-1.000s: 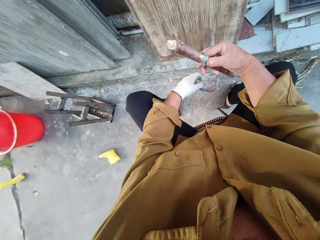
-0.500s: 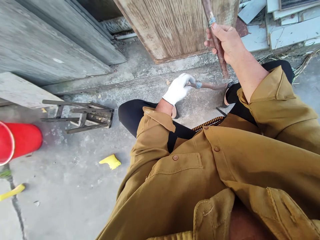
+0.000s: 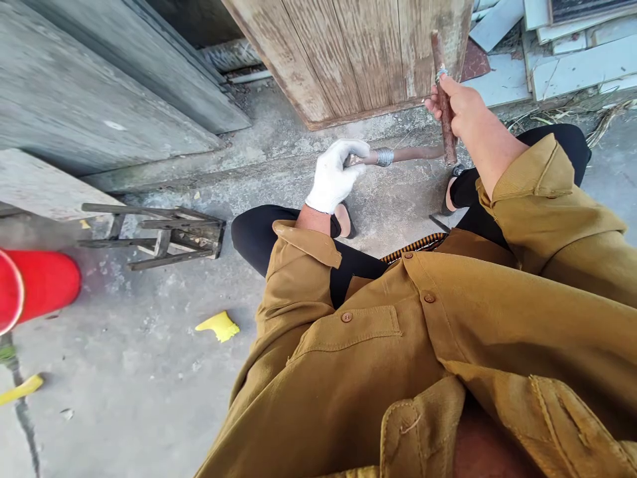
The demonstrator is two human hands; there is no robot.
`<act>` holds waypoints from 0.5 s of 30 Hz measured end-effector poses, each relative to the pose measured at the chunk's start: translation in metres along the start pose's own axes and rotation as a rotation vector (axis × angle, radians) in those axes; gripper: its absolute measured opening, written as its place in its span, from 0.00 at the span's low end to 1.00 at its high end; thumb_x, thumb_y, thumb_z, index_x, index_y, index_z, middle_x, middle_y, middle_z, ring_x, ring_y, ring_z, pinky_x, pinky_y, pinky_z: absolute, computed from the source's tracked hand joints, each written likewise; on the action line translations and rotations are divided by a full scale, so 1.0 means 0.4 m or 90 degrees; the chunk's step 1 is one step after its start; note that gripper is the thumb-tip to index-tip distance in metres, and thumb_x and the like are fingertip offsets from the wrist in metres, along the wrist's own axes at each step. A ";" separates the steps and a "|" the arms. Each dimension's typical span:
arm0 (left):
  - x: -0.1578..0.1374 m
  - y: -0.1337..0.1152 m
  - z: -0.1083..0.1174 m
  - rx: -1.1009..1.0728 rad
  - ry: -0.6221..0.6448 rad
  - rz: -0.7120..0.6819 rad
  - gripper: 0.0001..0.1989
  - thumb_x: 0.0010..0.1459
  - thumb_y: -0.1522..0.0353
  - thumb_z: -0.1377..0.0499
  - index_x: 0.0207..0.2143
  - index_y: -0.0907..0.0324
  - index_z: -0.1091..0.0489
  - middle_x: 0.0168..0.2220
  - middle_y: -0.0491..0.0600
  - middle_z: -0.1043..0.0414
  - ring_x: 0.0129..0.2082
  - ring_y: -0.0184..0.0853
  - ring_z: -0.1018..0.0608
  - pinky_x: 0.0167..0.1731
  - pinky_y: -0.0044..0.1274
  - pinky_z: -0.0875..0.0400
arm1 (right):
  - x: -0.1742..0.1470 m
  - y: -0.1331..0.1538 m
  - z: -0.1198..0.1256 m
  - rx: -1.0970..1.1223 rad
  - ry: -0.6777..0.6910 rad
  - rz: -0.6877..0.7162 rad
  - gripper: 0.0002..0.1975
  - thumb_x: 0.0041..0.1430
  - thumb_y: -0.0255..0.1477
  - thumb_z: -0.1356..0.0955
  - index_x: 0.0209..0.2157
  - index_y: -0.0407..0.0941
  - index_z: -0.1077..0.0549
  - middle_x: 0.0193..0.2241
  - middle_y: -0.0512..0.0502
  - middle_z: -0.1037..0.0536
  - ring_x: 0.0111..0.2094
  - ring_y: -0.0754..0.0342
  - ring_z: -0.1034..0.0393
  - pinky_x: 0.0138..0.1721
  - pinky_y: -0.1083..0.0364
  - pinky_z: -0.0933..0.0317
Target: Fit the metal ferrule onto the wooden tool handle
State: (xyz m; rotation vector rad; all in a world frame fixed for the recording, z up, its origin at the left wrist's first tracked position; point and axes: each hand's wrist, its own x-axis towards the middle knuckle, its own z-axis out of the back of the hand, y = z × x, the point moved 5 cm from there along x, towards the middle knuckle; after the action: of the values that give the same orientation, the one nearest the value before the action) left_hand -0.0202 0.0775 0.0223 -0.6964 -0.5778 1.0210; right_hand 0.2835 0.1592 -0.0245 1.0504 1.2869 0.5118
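Note:
My left hand (image 3: 332,176), in a white glove, is closed around the end of a thin brown stick (image 3: 418,153). Close to its fingers, silvery wire (image 3: 384,157) is wound in a tight band about that stick. My bare right hand (image 3: 464,109) grips a second, thicker brown stick (image 3: 448,143), held nearly upright in the view. Its thumb lies by a smaller wire winding (image 3: 440,72). A fine strand of wire shows faintly between the hands. The two sticks cross in view near the thicker one's lower end; I cannot tell whether they touch.
A wooden panel (image 3: 348,60) stands ahead, with stacked white boards (image 3: 587,66) to its right. On the concrete at left are a small wooden stool (image 3: 169,232), a red bucket (image 3: 50,285) and yellow scraps (image 3: 219,326). My knees flank the hands.
My left hand has drawn left with the thin stick. My right hand has moved slightly right and down, and the thicker stick's upper end now shows within the view.

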 end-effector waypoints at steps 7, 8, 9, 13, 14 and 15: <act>0.013 0.117 0.039 -0.020 -0.114 0.253 0.15 0.67 0.58 0.38 0.49 0.57 0.25 0.41 0.53 0.21 0.48 0.45 0.16 0.53 0.37 0.20 | -0.119 0.130 -0.003 0.110 0.192 0.207 0.39 0.28 0.52 0.13 0.38 0.45 0.24 0.30 0.55 0.24 0.33 0.60 0.30 0.24 0.59 0.45; 0.013 0.145 0.033 -0.046 -0.120 0.305 0.17 0.69 0.55 0.40 0.49 0.58 0.25 0.37 0.52 0.22 0.43 0.45 0.15 0.49 0.38 0.19 | -0.147 0.148 -0.004 0.119 0.228 0.231 0.40 0.27 0.51 0.12 0.38 0.44 0.23 0.30 0.55 0.25 0.30 0.61 0.32 0.22 0.59 0.45; 0.011 0.172 0.025 -0.067 -0.118 0.353 0.18 0.70 0.54 0.42 0.47 0.58 0.25 0.33 0.52 0.24 0.39 0.45 0.14 0.46 0.38 0.18 | -0.175 0.161 -0.010 0.130 0.286 0.251 0.40 0.28 0.52 0.12 0.38 0.43 0.22 0.30 0.54 0.24 0.28 0.61 0.33 0.20 0.59 0.46; 0.012 0.247 -0.007 -0.072 -0.024 0.422 0.19 0.68 0.53 0.42 0.38 0.59 0.23 0.23 0.53 0.28 0.36 0.50 0.14 0.43 0.42 0.18 | -0.265 0.160 -0.057 0.079 0.533 0.280 0.29 0.44 0.47 0.13 0.31 0.41 0.23 0.27 0.47 0.21 0.25 0.57 0.29 0.15 0.60 0.49; 0.017 0.251 -0.009 -0.043 -0.014 0.403 0.19 0.67 0.52 0.42 0.36 0.58 0.24 0.24 0.54 0.27 0.39 0.52 0.14 0.46 0.43 0.19 | -0.279 0.148 -0.072 0.041 0.582 0.269 0.27 0.46 0.46 0.14 0.30 0.41 0.24 0.26 0.46 0.22 0.23 0.57 0.30 0.14 0.60 0.48; 0.027 0.247 -0.011 -0.012 -0.014 0.367 0.19 0.67 0.52 0.42 0.35 0.57 0.24 0.26 0.56 0.25 0.43 0.52 0.14 0.49 0.43 0.20 | -0.291 0.132 -0.089 0.002 0.629 0.241 0.26 0.48 0.44 0.14 0.31 0.41 0.25 0.25 0.46 0.22 0.21 0.57 0.31 0.14 0.60 0.47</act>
State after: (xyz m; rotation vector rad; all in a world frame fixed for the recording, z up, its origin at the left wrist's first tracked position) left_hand -0.0680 0.1205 -0.0535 -0.8939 -0.4101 1.5603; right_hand 0.2322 0.1018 0.0834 1.0777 1.9313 1.4362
